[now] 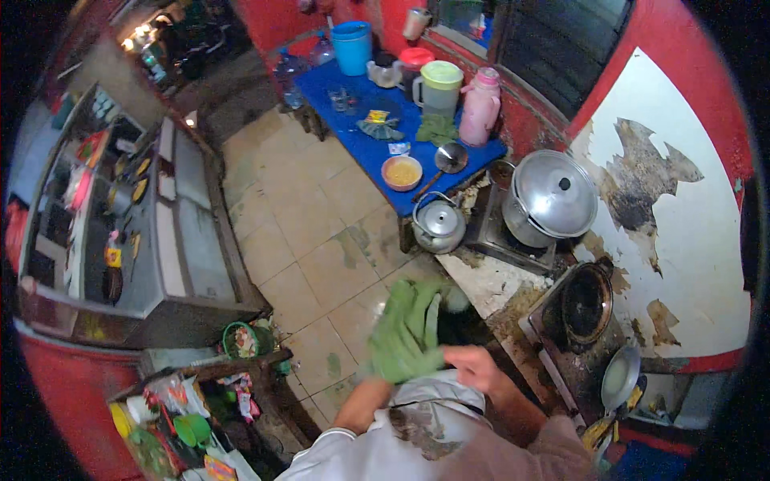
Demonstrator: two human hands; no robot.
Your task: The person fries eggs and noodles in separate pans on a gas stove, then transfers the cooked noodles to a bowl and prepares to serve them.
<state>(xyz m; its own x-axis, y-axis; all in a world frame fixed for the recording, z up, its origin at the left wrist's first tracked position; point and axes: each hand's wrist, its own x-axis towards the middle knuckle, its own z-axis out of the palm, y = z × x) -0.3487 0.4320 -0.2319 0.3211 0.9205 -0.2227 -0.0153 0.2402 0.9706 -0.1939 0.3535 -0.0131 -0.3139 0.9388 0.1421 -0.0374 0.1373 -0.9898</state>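
A green cloth (404, 337) is bunched in front of my body, over the tiled floor. It covers my left hand, so its fingers are hidden; only the left wrist and forearm (364, 401) show below it. At the cloth's lower right edge, my right hand (476, 368) grips it with bent, slightly blurred fingers. The pale shirt (367, 454) I wear, with a dark patch at its front, lies just under both hands. Nearest beyond the cloth is an aluminium kettle (440, 227) with a lid and raised handle.
A lidded aluminium pot (550, 195) sits on a stove at right; a dark pan (586, 303) is nearer. The blue table (343, 129) holds a pitcher (442, 90), a pink flask (480, 108), a bowl (402, 173) and a ladle (450, 159). Left are a cabinet (204, 258) and a green basket (248, 340).
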